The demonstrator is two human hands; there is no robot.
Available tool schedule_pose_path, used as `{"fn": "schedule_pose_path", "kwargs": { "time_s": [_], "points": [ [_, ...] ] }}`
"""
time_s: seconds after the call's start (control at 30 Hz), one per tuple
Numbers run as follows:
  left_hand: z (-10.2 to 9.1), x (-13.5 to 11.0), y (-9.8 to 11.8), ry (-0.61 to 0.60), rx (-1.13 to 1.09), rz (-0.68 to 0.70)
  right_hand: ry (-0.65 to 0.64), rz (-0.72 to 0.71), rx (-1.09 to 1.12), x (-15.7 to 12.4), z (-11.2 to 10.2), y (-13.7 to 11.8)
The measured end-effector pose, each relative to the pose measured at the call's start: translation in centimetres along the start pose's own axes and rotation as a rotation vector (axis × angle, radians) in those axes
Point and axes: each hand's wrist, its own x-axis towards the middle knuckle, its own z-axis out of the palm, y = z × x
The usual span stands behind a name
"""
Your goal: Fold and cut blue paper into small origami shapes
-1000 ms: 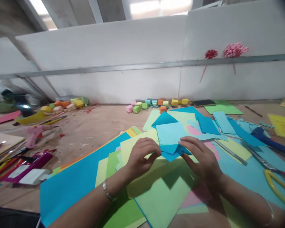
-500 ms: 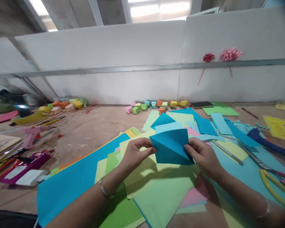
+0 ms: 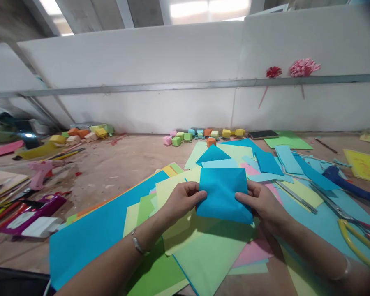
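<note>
A folded blue paper square point(image 3: 222, 194) is held up over a spread of coloured sheets. My left hand point(image 3: 181, 200) pinches its left edge, thumb on the front. On the opposite edge my right hand point(image 3: 264, 204) grips it the same way. Beneath lie light green sheets point(image 3: 208, 255) and a large blue sheet point(image 3: 95, 234). Behind the held piece rest a pale blue sheet point(image 3: 219, 163) and a blue triangle fold point(image 3: 212, 154).
Small folded paper cubes point(image 3: 203, 135) line the white wall; more point(image 3: 80, 135) sit far left. Yellow-handled scissors point(image 3: 351, 224), a metal ruler point(image 3: 296, 198) and a blue glue gun point(image 3: 342, 181) lie right. A pink glue gun point(image 3: 41, 170) and pens lie left. Paper flowers point(image 3: 304, 68) hang on the wall.
The blue paper was lifted off the table, turned over and squared up between both hands; it now faces me flatter, with the hands on its side edges.
</note>
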Motion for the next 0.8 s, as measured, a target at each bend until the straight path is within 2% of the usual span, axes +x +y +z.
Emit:
{"fn": "schedule_pose_path", "kwargs": {
  "time_s": [0.17,0.33,0.4,0.47,0.53,0.63,0.73,0.8],
  "points": [
    [0.1,0.0,-0.2,0.012,-0.239,-0.087,0.047,0.011,0.083,0.7,-0.5,0.6],
    [0.1,0.5,-0.2,0.021,-0.51,-0.268,0.057,0.09,0.17,0.9,-0.6,0.6],
    [-0.1,0.7,-0.4,0.004,-0.53,-0.331,0.065,0.117,0.207,0.9,-0.4,0.3],
    [-0.5,0.9,-0.8,-0.027,-0.451,-0.324,0.077,0.141,0.223,1.0,-0.4,0.1],
    [-0.9,0.9,-1.1,-0.011,-0.307,-0.212,0.086,0.149,0.241,1.1,-0.4,0.0],
    [-1.4,0.6,-1.2,0.038,-0.088,0.123,0.072,0.152,0.252,1.2,-0.5,-0.1],
    [-1.5,0.1,-0.7,-0.017,0.169,0.451,0.051,0.159,0.229,1.1,-0.3,-0.1],
    [-1.4,-0.3,-0.4,-0.039,0.368,0.575,0.051,0.149,0.228,1.1,-0.2,-0.1]
  ]
}}
